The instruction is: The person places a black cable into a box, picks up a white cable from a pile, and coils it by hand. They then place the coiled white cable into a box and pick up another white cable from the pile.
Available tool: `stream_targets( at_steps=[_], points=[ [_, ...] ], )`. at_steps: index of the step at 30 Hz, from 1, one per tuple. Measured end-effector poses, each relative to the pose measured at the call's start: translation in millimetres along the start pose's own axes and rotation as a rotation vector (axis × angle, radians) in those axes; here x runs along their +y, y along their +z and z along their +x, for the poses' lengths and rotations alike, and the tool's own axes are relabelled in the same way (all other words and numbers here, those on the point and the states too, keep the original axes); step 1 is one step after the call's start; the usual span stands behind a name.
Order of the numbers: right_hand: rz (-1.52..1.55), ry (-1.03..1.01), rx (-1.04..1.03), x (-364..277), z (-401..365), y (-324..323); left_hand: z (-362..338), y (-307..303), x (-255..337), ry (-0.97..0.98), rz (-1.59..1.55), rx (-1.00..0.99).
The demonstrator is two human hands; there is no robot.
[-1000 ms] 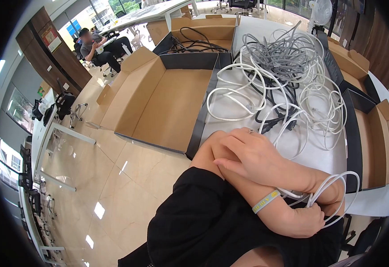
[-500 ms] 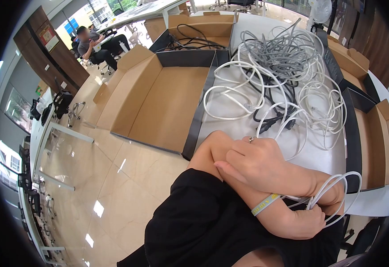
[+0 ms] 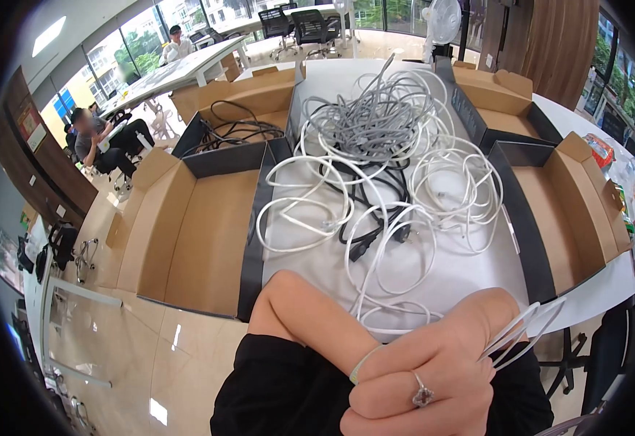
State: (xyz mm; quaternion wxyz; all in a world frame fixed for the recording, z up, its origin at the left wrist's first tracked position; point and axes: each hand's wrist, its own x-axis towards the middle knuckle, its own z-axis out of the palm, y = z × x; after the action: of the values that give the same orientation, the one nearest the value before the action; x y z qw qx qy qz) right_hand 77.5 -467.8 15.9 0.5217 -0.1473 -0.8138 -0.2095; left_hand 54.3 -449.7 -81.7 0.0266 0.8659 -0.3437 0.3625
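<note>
My right hand (image 3: 423, 385), with a ring on one finger, is closed in front of my body, crossed over my left arm. My left hand is mostly hidden behind it; a pale wristband (image 3: 365, 365) shows at its wrist. Loops of white cable (image 3: 510, 334) stick out to the right from between the hands. More white cable (image 3: 365, 298) runs from behind my right wrist up onto the white table (image 3: 470, 276). Beyond lie a tangled grey cable pile (image 3: 368, 123), white coils (image 3: 488, 196) and black cables with plugs (image 3: 365, 247).
An open cardboard box (image 3: 208, 240) stands at the left; behind it, another box (image 3: 187, 142) holds black cables (image 3: 234, 131). Two more open boxes, one nearer (image 3: 550, 211) and one farther (image 3: 499, 109), line the right side. A seated person (image 3: 92, 142) is at the far left.
My right hand has come down and toward me, from over the left forearm to in front of the left hand. The camera view has swung right. The cable loops still show at the right.
</note>
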Motion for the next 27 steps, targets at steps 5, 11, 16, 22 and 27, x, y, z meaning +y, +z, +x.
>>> stream_targets(
  at_steps=[5,11,16,22,27],
  points=[
    [-0.085,0.013,-0.059,-16.3,-18.5,1.0,2.9,-1.5,-7.1,-0.01,0.015,-0.004],
    [0.038,0.114,-0.03,-22.2,5.5,-11.5,5.5,-3.4,-9.1,-0.007,0.027,-0.009],
    [0.014,0.051,0.071,-17.8,11.9,-10.4,3.2,-6.2,-12.5,-0.001,0.029,-0.006],
    [-0.062,-0.014,0.061,-17.6,1.7,-3.4,1.5,-8.8,-15.9,0.012,0.033,-0.003],
    [-0.032,-0.092,0.135,-8.0,10.4,-1.7,1.6,-9.8,-17.0,0.022,0.031,-0.005]
  ],
)
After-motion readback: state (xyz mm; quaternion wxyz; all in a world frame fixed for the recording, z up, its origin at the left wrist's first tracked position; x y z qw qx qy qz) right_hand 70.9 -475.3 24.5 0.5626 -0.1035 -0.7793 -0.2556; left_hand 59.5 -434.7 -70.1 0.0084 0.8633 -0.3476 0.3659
